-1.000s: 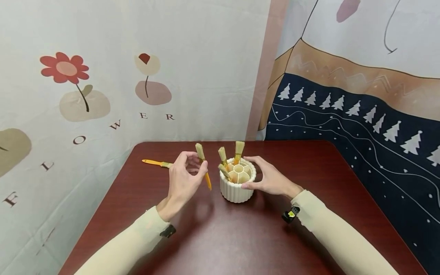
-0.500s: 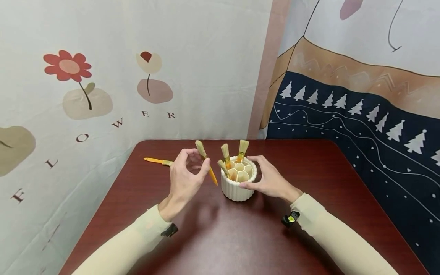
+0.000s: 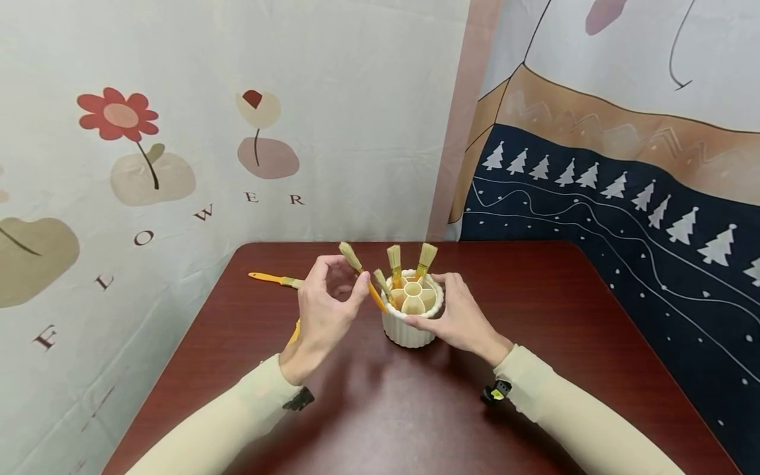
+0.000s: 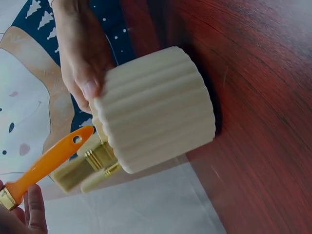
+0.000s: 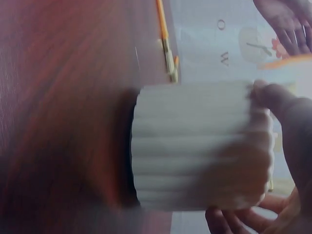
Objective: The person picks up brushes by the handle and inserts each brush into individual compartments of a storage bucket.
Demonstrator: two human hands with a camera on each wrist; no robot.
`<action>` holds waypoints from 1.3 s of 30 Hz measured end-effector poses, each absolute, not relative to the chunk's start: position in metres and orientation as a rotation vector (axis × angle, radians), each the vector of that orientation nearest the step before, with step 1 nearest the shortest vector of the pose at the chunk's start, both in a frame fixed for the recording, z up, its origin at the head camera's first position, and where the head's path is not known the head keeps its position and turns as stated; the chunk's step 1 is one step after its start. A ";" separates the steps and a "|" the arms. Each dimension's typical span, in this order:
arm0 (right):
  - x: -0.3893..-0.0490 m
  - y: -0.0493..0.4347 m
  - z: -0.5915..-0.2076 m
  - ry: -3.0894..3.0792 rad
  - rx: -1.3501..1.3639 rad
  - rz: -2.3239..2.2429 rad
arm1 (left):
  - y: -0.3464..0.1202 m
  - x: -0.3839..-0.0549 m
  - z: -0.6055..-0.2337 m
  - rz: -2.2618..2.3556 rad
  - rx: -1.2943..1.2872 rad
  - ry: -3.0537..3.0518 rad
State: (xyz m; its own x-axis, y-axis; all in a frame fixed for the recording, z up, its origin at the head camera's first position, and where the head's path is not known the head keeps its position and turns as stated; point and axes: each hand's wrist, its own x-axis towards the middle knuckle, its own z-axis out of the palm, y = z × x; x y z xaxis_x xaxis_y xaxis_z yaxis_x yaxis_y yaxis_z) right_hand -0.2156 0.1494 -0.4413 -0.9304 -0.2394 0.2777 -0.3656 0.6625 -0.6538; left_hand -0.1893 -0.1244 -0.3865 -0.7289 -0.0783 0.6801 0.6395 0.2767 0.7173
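My left hand [image 3: 325,307] pinches a paintbrush [image 3: 375,293] between thumb and fingers, bristles up and orange handle slanting down to the right. In the head view the handle's end overlaps the left rim of a cream fluted holder [image 3: 410,331]; the left wrist view shows the handle [image 4: 48,159] with its hole just outside the rim. My right hand [image 3: 466,320] grips the holder's right side, thumb at the front rim and fingers behind. Petal-shaped compartments divide its inside. Three brushes stand in it, bristles up: one back right [image 3: 427,256], one back left [image 3: 394,260], one leaning left [image 3: 382,282].
Left of the holder another paintbrush [image 3: 268,278] lies on the dark red table [image 3: 392,422]. A further orange handle [image 3: 294,332] shows beside my left wrist, mostly hidden. Printed cloths [image 3: 356,132] hang behind the table's far edge.
My left hand has carried its paintbrush right, bringing the handle's end to the rim. The holder has turned clockwise under my right hand, whose thumb has shifted left; its brushes have swung round.
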 end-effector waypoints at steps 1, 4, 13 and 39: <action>-0.214 0.147 -0.441 -2.705 0.485 1.115 | -0.123 -0.189 -0.386 -1.514 -0.508 -1.929; -0.210 0.142 -0.439 -2.701 0.449 1.084 | -0.118 -0.189 -0.387 -1.535 -0.529 -1.918; -0.206 0.137 -0.439 -2.713 0.388 1.060 | -0.106 -0.188 -0.390 -1.532 -0.584 -1.930; -0.205 0.136 -0.439 -2.702 0.372 1.040 | -0.088 -0.183 -0.422 -1.480 -0.604 -2.165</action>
State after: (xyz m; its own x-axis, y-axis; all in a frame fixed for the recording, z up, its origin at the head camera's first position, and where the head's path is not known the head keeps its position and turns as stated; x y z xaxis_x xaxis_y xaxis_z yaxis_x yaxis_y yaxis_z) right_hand -0.2052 0.1356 -0.4390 -0.9433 -0.1546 0.2939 -0.3118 0.7171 -0.6234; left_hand -0.1825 -0.0882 -0.4224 -0.8046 0.1039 0.5846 0.5825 0.3293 0.7431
